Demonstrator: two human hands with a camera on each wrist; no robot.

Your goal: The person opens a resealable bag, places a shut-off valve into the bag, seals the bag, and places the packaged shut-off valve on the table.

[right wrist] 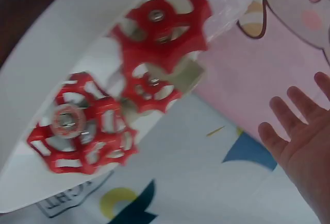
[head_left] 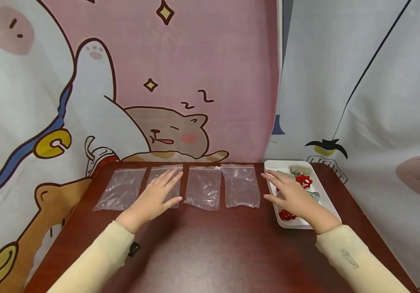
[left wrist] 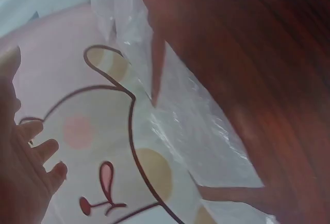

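Several clear zip bags lie flat in a row along the far part of the table. My left hand is held over the second bag from the left, fingers extended and thumb apart, with nothing in its grasp. To the right, my right hand hovers above the white tray, fingers spread and holding nothing. Inside that tray are several valves with red handwheels and grey bodies; the hand partly covers them in the head view. Another red handwheel shows clearly in the right wrist view.
The leftmost bag lies by the table's left edge, and two more bags lie between my hands. A cartoon-printed curtain hangs right behind the dark wooden table and along both sides.
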